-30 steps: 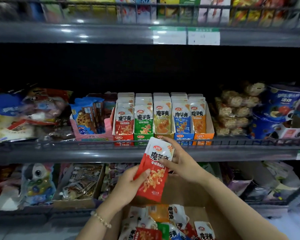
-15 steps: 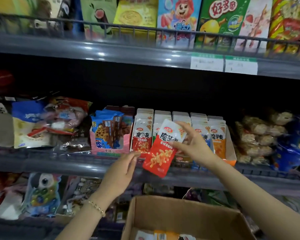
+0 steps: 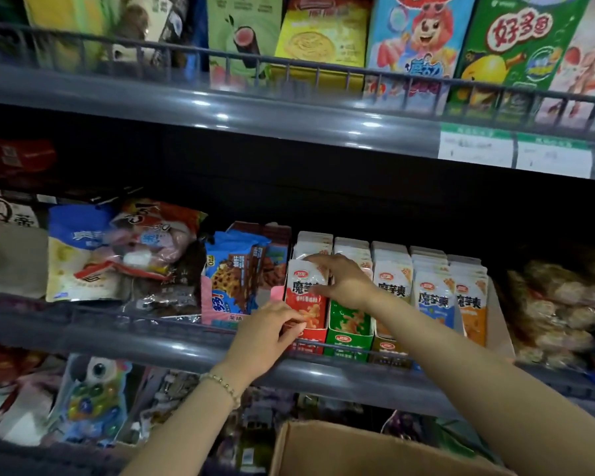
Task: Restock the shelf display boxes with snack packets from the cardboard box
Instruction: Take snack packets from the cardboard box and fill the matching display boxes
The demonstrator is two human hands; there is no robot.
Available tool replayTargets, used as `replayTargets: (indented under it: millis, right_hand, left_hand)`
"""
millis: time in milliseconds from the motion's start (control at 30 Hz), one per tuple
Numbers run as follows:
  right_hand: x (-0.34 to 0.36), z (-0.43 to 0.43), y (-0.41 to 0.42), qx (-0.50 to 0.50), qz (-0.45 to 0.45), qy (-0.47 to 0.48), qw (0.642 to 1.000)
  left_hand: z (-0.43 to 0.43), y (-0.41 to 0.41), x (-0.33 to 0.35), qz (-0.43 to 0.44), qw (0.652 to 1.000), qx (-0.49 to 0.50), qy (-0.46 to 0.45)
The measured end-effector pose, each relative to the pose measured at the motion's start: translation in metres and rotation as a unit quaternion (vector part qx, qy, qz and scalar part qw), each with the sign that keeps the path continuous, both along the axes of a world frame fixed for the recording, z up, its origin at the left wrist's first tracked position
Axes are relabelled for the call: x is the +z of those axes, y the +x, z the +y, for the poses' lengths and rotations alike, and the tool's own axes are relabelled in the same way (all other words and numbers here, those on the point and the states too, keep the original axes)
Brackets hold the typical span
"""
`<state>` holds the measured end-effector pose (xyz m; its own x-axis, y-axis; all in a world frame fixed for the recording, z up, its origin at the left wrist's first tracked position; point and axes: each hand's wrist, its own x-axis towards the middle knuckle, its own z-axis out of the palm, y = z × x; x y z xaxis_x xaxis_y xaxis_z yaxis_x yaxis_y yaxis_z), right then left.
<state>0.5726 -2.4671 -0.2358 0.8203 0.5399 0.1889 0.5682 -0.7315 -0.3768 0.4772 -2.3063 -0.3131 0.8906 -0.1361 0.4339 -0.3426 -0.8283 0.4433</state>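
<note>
- Fingers [image 3: 291, 322] of the left hand [image 3: 272, 334] pinch the lower edge of a red-and-white foil snack packet [image 3: 304, 293].
- Packet stands upright in the red card display box [image 3: 311, 340] (leftmost of its row).
- Right hand [image 3: 346, 285] grips its top.
- Brown cardboard box [image 3: 358, 451] sits below.

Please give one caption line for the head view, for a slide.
Right hand and left hand seat a red snack packet into the red display box, cardboard box below.

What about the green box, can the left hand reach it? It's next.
Probably yes: the left hand is just beside the green box, front bare, though the right hand covers its top.
</note>
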Motion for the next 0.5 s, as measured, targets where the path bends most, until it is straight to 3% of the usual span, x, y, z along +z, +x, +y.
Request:
replayTargets:
  millis: [133, 400, 500]
  right_hand:
    - [-0.007, -0.001, -0.004, -0.014, -0.054, -0.09, 0.994]
    - [-0.01, -0.029, -0.03, 0.008, -0.111, 0.001, 0.994]
    - [-0.01, -0.054, -0.058, 0.015, -0.083, -0.008, 0.996]
  left_hand:
    - [0.0, 0.0, -0.008, 0.008, 1.0, 0.006, 0.026]
    - [-0.005, -0.014, -0.004, 0.021, 0.998, 0.014, 0.056]
    - [-0.013, -0.033, -0.001, 0.001, 0.999, 0.013, 0.053]
